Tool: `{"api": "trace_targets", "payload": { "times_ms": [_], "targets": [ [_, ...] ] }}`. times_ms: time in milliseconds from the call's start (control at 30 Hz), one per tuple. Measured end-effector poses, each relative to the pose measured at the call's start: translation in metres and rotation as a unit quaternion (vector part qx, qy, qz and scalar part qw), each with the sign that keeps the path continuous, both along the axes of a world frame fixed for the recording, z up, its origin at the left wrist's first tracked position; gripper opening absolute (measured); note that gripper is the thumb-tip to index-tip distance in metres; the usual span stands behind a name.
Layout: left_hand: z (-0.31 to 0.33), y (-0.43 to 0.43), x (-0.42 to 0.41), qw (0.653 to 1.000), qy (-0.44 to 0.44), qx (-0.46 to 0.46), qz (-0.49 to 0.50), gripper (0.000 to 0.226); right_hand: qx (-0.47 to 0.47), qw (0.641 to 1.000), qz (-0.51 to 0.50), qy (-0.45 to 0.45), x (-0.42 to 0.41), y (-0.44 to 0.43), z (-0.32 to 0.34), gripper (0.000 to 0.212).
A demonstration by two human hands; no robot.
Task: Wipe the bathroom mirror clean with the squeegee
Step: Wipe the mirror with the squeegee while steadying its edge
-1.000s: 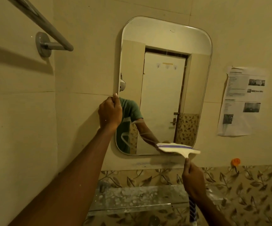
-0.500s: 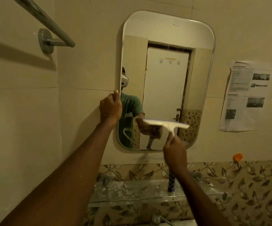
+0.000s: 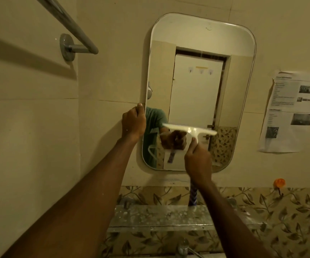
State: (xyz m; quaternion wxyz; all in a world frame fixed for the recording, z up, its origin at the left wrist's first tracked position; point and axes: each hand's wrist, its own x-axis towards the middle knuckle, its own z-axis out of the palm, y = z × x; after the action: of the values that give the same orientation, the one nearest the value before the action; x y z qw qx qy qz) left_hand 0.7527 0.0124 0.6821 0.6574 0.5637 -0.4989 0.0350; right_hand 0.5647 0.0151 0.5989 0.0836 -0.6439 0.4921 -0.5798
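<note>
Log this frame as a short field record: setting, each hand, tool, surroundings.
setting: rounded rectangular wall mirror on beige tiles, above a spotted glass shelf
left hand: grips the mirror's left edge
right hand: holds the white T-shaped squeegee by its handle
blade: roughly level, across the mirror's lower half
nearby: chrome towel rail, printed paper sheet, orange wall hook

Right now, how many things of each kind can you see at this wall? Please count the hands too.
mirror: 1
squeegee: 1
hands: 2, left hand and right hand
towel bar: 1
printed sheet: 1
orange hook: 1
glass shelf: 1
Total: 8
</note>
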Motion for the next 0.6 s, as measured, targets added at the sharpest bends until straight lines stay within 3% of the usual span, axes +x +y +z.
{"api": "trace_targets", "payload": {
  "times_ms": [167, 433, 600],
  "targets": [
    [0.001, 0.001, 0.001, 1.0, -0.006, 0.006, -0.003, 0.051, 0.083, 0.997, 0.012, 0.003, 0.017, 0.025, -0.08, 0.039],
    [0.004, 0.005, 0.008, 0.998, 0.025, 0.013, -0.055, 0.054, -0.028, 1.0, -0.005, 0.002, 0.029, 0.016, 0.031, 0.042],
    [0.005, 0.005, 0.008, 0.996, 0.048, 0.019, -0.067, 0.054, 0.008, 1.0, -0.003, 0.024, 0.043, 0.015, -0.013, 0.035]
  ]
}}
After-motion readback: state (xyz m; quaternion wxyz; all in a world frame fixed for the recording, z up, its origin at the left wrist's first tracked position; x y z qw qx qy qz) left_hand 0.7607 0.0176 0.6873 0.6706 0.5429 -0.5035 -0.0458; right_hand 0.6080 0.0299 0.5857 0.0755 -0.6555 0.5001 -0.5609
